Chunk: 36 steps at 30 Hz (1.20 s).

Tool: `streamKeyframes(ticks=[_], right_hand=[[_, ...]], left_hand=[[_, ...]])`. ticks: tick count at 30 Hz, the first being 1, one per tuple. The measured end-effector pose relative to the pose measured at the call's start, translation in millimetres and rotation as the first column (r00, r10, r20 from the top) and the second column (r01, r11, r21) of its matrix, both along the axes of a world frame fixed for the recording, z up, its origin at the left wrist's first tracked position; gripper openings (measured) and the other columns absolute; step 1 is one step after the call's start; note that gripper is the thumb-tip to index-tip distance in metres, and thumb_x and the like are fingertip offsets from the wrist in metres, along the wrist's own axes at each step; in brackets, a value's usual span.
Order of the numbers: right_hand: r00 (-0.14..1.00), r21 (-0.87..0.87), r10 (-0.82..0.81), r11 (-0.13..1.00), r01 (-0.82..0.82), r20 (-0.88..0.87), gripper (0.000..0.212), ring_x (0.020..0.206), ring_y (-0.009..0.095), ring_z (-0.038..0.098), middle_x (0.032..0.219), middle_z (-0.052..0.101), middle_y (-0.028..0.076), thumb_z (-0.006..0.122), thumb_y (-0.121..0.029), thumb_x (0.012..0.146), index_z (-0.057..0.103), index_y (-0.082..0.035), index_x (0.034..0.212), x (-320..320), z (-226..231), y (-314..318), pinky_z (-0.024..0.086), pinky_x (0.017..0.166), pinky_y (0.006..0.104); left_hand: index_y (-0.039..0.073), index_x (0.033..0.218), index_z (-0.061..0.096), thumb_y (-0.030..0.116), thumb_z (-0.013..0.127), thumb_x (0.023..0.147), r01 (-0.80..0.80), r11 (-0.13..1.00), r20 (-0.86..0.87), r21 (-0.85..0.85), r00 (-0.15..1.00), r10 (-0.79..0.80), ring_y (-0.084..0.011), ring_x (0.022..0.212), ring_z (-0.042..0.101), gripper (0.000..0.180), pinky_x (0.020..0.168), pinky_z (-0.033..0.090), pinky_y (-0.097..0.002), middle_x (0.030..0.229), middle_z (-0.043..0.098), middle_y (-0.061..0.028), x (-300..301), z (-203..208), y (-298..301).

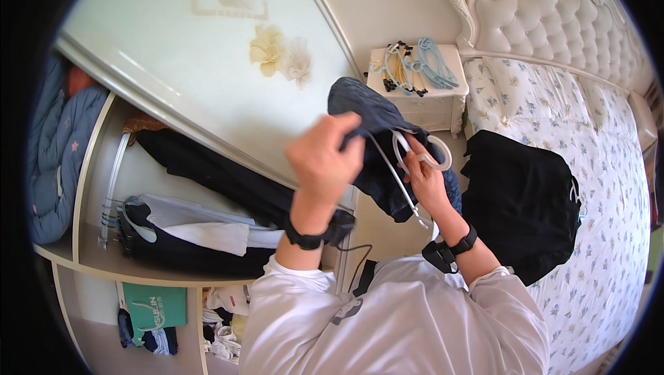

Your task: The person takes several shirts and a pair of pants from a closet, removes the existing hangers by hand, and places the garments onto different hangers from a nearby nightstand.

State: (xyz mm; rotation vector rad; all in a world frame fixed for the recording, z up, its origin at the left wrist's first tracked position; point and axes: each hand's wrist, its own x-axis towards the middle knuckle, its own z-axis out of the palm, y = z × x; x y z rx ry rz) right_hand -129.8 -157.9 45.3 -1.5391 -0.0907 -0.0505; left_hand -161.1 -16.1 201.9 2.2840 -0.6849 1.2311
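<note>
A dark blue garment (370,109) hangs in front of me, its cloth falling around a white clothes hanger (398,178). My right hand (425,181) is closed around the hanger near its curved hook, with the cloth behind the fingers. On the other side, my left hand (325,157) is curled and slightly blurred, thumb and finger pinching the garment's left edge. The hanger's lower bar slants through the garment's opening, and its far end is hidden.
An open wardrobe (104,109) with hanging clothes is on the left, beside a pale sliding door (207,50). Several hangers (436,64) lie on a white nightstand (443,103). A black garment (522,205) lies on the floral bed (602,292) at right.
</note>
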Motion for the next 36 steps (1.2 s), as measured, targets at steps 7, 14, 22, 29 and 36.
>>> streamKeyframes(ticks=[7,14,22,29,36], right_hand=[[0.977,0.241,-0.003,0.969,-0.049,0.211,0.04,0.115,0.017,0.05,0.126,0.054,0.01,0.053,-0.01,0.094,0.043,0.0,0.132,-16,19,7,0.037,0.1,0.0297],[0.978,0.547,0.088,0.818,-0.178,0.187,0.047,0.124,0.02,0.045,0.138,0.044,0.011,0.047,-0.012,0.098,0.03,0.0,0.141,-23,12,7,0.035,0.105,0.0328],[0.938,0.294,0.211,0.91,-0.291,0.274,0.038,0.122,0.02,0.047,0.134,0.048,0.011,0.044,-0.012,0.099,0.042,0.005,0.133,-24,9,1,0.035,0.105,0.0306],[0.922,0.412,0.367,0.826,-0.385,0.126,0.045,0.107,0.014,0.054,0.12,0.058,0.01,0.042,-0.03,0.102,0.048,0.004,0.13,-2,18,-36,0.041,0.094,0.0288],[0.988,0.227,-0.123,0.963,0.142,-0.092,0.038,0.099,0.018,0.056,0.107,0.059,0.011,0.06,-0.015,0.092,0.049,-0.002,0.126,0,-73,-49,0.045,0.088,0.0291]], left_hand=[[0.006,0.083,0.063,0.002,0.078,0.061,0.328,0.944,-0.304,-0.026,0.897,-0.32,-0.0271,0.059,0.06,0.027,0.052,0.045,-0.033,0.069,0.058,-0.0081,-33,-46,7],[0.006,0.108,0.062,0.03,0.078,0.07,0.258,0.959,-0.155,0.119,0.958,-0.239,-0.0306,0.099,0.057,0.047,0.085,0.044,-0.039,0.108,0.062,-0.0098,-2,6,44],[0.007,0.081,0.054,0.011,0.07,0.065,0.19,0.704,-0.011,0.684,0.968,-0.251,-0.024,0.083,0.055,0.022,0.081,0.046,-0.0345,0.078,0.05,-0.0057,67,46,44],[0.006,0.082,0.058,0.005,0.07,0.062,0.055,0.786,0.013,0.615,0.997,-0.08,-0.0262,0.075,0.052,0.023,0.065,0.04,-0.0352,0.075,0.049,-0.0075,72,36,86],[0.004,0.085,0.059,0.004,0.069,0.069,-0.099,0.846,0.039,0.524,0.995,0.092,-0.0286,0.073,0.052,0.019,0.063,0.041,-0.0362,0.076,0.051,-0.0094,56,38,114]])
